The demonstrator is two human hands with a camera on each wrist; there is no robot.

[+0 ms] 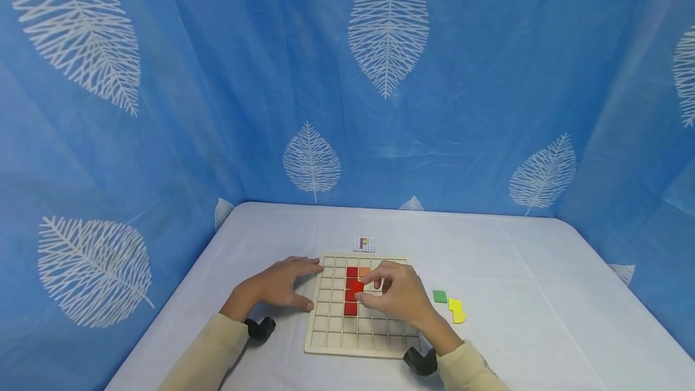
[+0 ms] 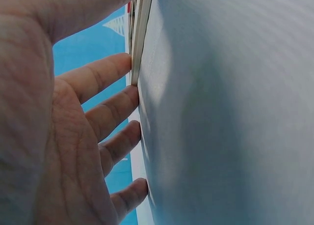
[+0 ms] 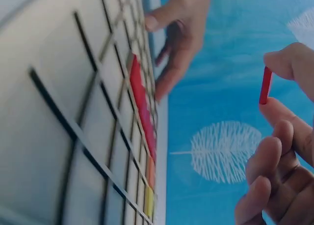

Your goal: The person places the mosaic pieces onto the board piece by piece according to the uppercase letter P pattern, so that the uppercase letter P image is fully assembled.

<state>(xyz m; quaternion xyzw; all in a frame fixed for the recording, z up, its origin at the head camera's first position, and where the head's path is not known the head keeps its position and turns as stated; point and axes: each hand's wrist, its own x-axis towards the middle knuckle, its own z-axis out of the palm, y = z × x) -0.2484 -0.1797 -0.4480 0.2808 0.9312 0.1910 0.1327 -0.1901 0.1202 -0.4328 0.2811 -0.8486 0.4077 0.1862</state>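
Observation:
A wooden grid board [image 1: 327, 339] lies on the table. Between thumb and index finger, my right hand [image 1: 399, 291] pinches a small flat red tile [image 3: 265, 86], held over the board's middle. Several red tiles [image 1: 350, 309] sit in a column of the grid, with an orange tile [image 1: 364, 272] beside the top one. A yellow tile [image 3: 148, 201] shows past the orange in the right wrist view; from the head it is mostly hidden by my right hand. My left hand [image 1: 282, 284] has its fingers spread, fingertips and thumb at the board's left edge.
Behind the board lies a small card [image 1: 364, 244] printed with a coloured grid pattern. To the right are a green tile [image 1: 440, 296] and yellow pieces [image 1: 456, 310]. A blue leaf-patterned curtain [image 1: 434, 137] hangs around the white-covered table [image 1: 521, 306].

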